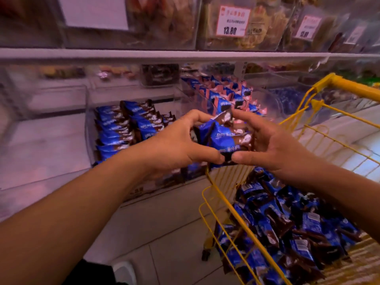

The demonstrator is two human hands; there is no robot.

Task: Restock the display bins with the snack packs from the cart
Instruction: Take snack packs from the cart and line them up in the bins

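Head view, hands: the left hand (174, 145) and the right hand (267, 147) meet at picture centre, both gripping one bundle of blue-and-brown foil snack packs (224, 136) between them. The left thumb and fingers (197, 118) curl round the bundle's left side; the right thumb and fingers curl round its right side, thumbs nearly touching beneath it.

Head view, held bundle: it hangs in the air above the near corner of the cart, just at 3 o'clock from the filled bin.

Head view, clear plastic display bin (88, 128): at 9 o'clock from the hands, on the lower shelf; it holds rows of the same blue-and-brown packs (123, 128) stacked on edge, filling its right part.

Head view, second clear bin (185, 93): at 12 o'clock from the hands; it holds blue-and-pink snack packs (224, 93) packed in slanted rows.

Head view, yellow wire shopping cart (242, 223): at 5 o'clock from the hands; its basket holds a loose heap of blue-and-brown packs (287, 223) lying at all angles.

Head view, upper shelf (144, 54): at 12 o'clock, clear tubs of pale brown snacks, blurred; a red-and-white price tag (233, 21) reads 13.80, a second tag (308, 27) beside it is too blurred to read.

Head view, floor: pale tiled floor (164, 233) at 6 o'clock, beneath the forearms.
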